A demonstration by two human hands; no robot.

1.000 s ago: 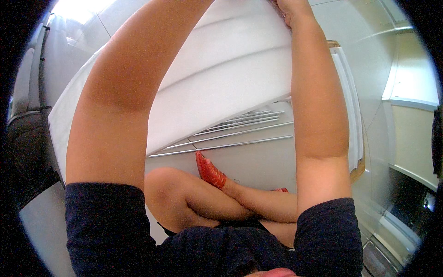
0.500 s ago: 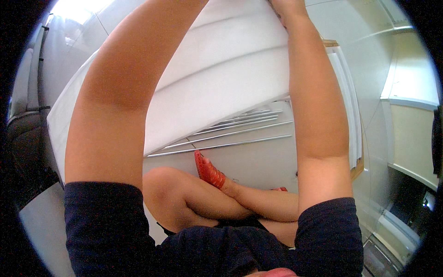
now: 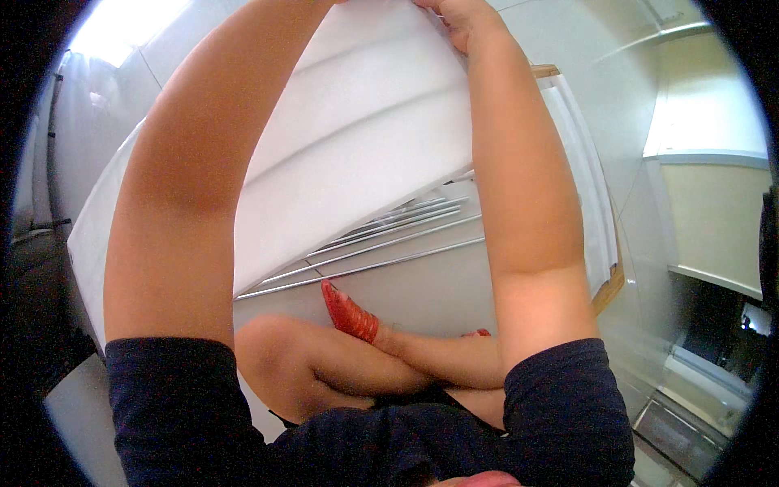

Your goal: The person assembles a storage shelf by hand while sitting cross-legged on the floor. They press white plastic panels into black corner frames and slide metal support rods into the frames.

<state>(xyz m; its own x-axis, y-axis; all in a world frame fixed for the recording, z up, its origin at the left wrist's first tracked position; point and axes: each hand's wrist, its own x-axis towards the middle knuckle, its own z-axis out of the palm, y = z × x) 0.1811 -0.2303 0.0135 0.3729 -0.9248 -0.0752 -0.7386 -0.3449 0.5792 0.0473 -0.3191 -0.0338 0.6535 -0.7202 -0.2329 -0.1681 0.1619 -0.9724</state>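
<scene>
A large white sheet point(image 3: 357, 130) with soft creases spreads between my raised arms, its near edge slanting above the floor. My right hand point(image 3: 461, 20) is at the sheet's far end by the upper edge of the view, with its fingers curled closed on it. Of my left hand point(image 3: 341, 2) only a sliver shows at the upper edge beside the sheet; its fingers are cut off. Several thin silver metal rods point(image 3: 381, 261) lie on the floor, partly under the sheet.
My crossed legs point(image 3: 341, 365) and a red shoe point(image 3: 349, 312) are close below the rods. Right of my right arm lie white layered sheets point(image 3: 580, 154) with a wooden edge point(image 3: 610, 290) beneath. A pale cabinet point(image 3: 718, 223) stands farther right. Dark objects point(image 3: 40, 284) are at the far left.
The view has shifted a little, so the sheet, rods and legs appear farther left. More of my right hand now shows at the sheet's far end.
</scene>
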